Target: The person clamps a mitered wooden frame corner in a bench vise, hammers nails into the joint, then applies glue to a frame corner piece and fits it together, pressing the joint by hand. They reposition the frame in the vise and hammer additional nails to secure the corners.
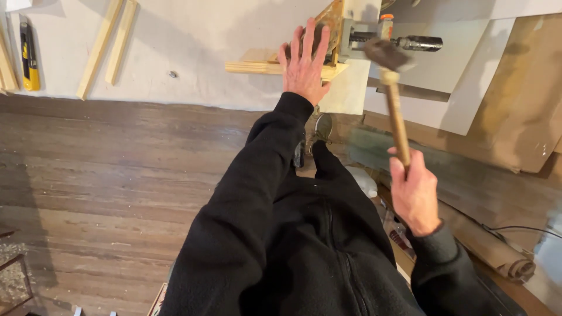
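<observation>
While the left hand [304, 61] lies flat with fingers spread wide on the wooden frame corner [275, 63], the right hand [414, 193] is wrapped tight round the wooden handle of a hammer [391, 88]. Hammer head raised, blurred, just right of the frame corner and above a metal clamp [374, 36] with a dark grip pointing right. Frame corner sits at the far edge of a white sheet [193, 47] over the wood floor [105, 169]. Far left: two loose pale wood strips [99, 47] lying side by side, a yellow-and-black utility knife [29, 55] beyond them, a small dark screw [172, 74] nearer centre. Right side: brown cardboard [521, 105], a rolled brown paper tube [492, 246] near. Black sleeves and jacket fill the near centre.
</observation>
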